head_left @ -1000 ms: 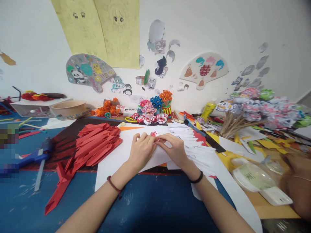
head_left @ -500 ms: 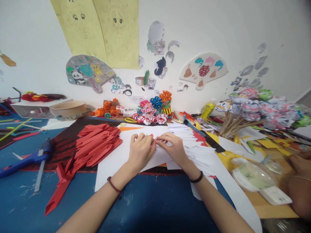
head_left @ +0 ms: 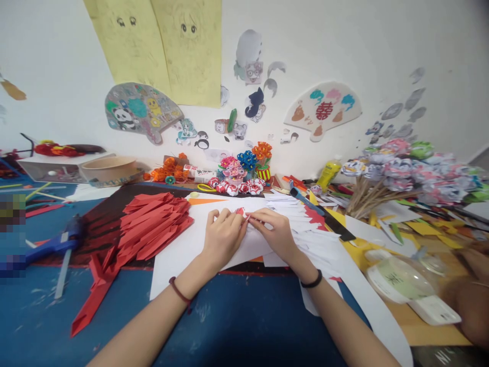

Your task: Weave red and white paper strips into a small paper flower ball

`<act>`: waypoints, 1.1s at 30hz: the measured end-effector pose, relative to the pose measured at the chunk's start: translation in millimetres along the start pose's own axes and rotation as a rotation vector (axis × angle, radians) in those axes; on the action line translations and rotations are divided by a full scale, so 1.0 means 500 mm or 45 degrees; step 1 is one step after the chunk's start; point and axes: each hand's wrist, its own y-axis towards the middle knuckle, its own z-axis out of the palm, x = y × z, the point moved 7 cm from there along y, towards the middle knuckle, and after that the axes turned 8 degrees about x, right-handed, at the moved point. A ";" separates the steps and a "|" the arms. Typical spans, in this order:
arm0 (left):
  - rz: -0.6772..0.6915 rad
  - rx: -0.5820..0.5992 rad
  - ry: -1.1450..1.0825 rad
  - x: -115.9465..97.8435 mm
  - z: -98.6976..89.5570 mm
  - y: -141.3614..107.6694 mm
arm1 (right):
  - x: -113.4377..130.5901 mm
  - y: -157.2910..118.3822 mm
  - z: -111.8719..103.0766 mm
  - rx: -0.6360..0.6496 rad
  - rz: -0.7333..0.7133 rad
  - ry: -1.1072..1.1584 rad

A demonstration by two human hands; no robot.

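Together, a person's left hand (head_left: 225, 233) and right hand (head_left: 273, 230) are pinching a small red-and-white paper piece (head_left: 239, 211) between their fingertips, above a white sheet (head_left: 173, 267) lying on a blue table (head_left: 214, 326). Both hands are grasping firmly enough to be hiding most of the piece, leaving its exact form unclear. At left, folded red strips (head_left: 153, 224) are lying heaped, a loose red strip (head_left: 91, 300) trailing toward the table's near edge; at right, white strips (head_left: 317, 238) are lying in loose rows, with red paper (head_left: 315, 216) showing beside them. Beyond the hands, several red-and-white blooms (head_left: 231, 188) are sitting close together, seemingly complete. Judging by them, the piece in hand is probably standing partway, with some shaping remaining, while the two piles of strips are apparently waiting unused, pointing to far more work left than done. A blue glue gun (head_left: 71, 233) is resting well apart from the hands at left, and a bouquet (head_left: 405, 168) of paper flowers is lying at far right
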 end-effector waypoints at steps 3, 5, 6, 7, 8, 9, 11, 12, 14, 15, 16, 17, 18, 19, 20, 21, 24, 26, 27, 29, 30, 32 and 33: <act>0.007 -0.006 0.013 0.000 -0.001 0.000 | 0.003 0.000 -0.001 0.000 -0.014 -0.004; 0.004 -0.003 0.014 0.001 -0.001 0.000 | 0.006 0.000 -0.001 0.002 -0.021 -0.002; 0.004 0.000 0.013 0.001 -0.001 0.001 | 0.007 0.000 -0.001 0.003 -0.023 -0.002; 0.003 0.005 0.011 0.001 -0.001 0.001 | 0.008 0.000 -0.001 0.002 -0.022 -0.005; 0.003 0.010 0.010 0.001 -0.001 0.002 | 0.009 0.000 -0.001 0.003 -0.020 -0.009; 0.004 0.013 0.010 0.000 -0.001 0.002 | 0.010 0.000 -0.001 0.003 -0.019 -0.013; 0.008 0.020 0.011 0.000 -0.001 0.001 | 0.013 0.001 0.000 0.000 -0.017 -0.021; 0.008 0.023 0.012 0.000 0.000 0.001 | 0.014 0.001 0.000 -0.001 -0.017 -0.023; 0.009 0.029 0.009 0.000 0.001 -0.001 | 0.015 0.001 -0.001 -0.004 -0.015 -0.028; 0.009 0.032 0.005 0.000 0.002 -0.001 | 0.016 0.002 -0.001 -0.004 -0.015 -0.032; 0.009 0.034 0.000 0.000 0.003 -0.001 | 0.017 0.002 -0.001 -0.002 -0.015 -0.038; 0.011 0.035 -0.005 0.000 0.003 -0.002 | 0.017 0.002 -0.001 0.001 -0.016 -0.045; 0.013 0.037 -0.009 0.000 0.004 -0.001 | 0.017 0.002 0.000 0.005 -0.017 -0.054; 0.018 0.041 -0.010 -0.001 0.004 -0.001 | 0.017 0.001 0.000 0.004 -0.018 -0.066; 0.021 0.044 -0.010 -0.002 0.003 -0.001 | 0.017 0.001 -0.001 -0.002 -0.022 -0.081; 0.025 0.048 -0.009 -0.003 0.002 0.000 | 0.017 0.001 -0.001 -0.014 -0.027 -0.099; 0.045 0.063 -0.004 -0.008 -0.004 0.002 | 0.018 -0.001 -0.004 -0.064 -0.043 -0.161; 0.059 0.058 0.013 -0.011 -0.011 0.004 | 0.021 -0.002 -0.005 -0.086 -0.057 -0.188; 0.062 0.047 0.024 -0.012 -0.015 0.005 | 0.022 -0.002 -0.005 -0.091 -0.064 -0.196; 0.063 0.016 0.043 -0.012 -0.022 0.006 | 0.025 -0.003 -0.005 -0.094 -0.085 -0.205; 0.066 0.006 0.045 -0.012 -0.024 0.007 | 0.026 -0.004 -0.005 -0.095 -0.093 -0.209; 0.077 0.008 0.037 -0.012 -0.025 0.008 | 0.026 -0.005 -0.005 -0.098 -0.103 -0.214; 0.081 0.014 0.033 -0.012 -0.024 0.008 | 0.025 -0.006 -0.004 -0.099 -0.104 -0.216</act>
